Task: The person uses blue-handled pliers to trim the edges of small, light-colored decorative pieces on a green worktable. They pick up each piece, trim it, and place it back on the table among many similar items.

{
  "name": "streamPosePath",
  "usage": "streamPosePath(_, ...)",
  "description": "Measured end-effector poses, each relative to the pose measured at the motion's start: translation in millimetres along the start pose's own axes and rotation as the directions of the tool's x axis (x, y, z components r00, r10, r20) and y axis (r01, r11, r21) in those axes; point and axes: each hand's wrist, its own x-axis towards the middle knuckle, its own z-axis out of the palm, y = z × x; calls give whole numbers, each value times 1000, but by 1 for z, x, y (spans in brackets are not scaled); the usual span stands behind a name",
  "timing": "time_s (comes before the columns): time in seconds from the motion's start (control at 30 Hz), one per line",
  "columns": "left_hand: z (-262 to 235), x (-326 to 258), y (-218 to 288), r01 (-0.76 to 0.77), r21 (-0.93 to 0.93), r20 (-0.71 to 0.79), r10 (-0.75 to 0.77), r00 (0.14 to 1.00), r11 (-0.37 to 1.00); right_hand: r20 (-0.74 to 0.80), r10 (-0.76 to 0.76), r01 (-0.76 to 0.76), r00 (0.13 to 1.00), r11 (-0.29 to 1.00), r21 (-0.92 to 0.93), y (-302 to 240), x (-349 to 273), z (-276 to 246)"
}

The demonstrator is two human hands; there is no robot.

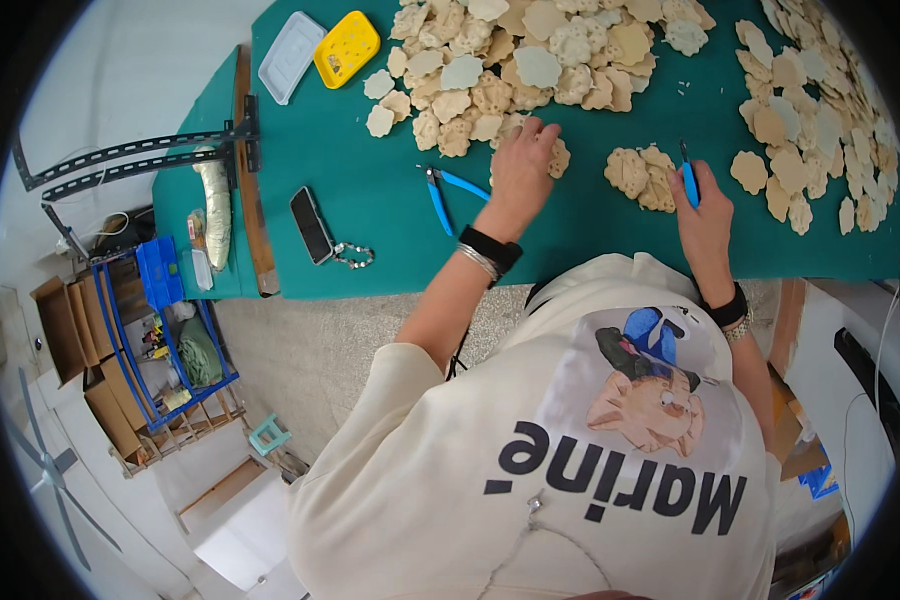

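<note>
My left hand [523,172] is at the near edge of a heap of flat, wavy-edged beige pieces [470,92]. Its fingers are bent down and closed on a bumpy beige piece [560,158], partly hidden beneath them. In my right hand [706,215] is a slim blue-handled tool [690,185] with a dark narrow tip; its exact kind is hard to make out. Just left of that hand lies a small cluster of bumpy beige pieces [642,178]. Blue-handled nippers [438,200] rest on the green table with their handles spread, left of my left hand.
A second large heap of beige pieces [820,120] covers the table's right side. A phone [312,225] with a beaded strap lies at left. Yellow [347,50] and white trays [288,58] sit at the far left. Beyond the green table's [370,275] left end stands a blue-framed shelf [195,350].
</note>
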Motion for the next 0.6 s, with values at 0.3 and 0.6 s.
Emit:
streamPosePath(0.3, 11, -7, -44, -493, 190, -77, 513, 855, 849, 80, 3, 1, 997, 999, -54, -11, -3, -1)
streamPosePath(0.6, 2, 9, -36, -226, -63, 54, 229, 972, 972, 74, -18, 25, 997, 995, -93, -11, -4, 0)
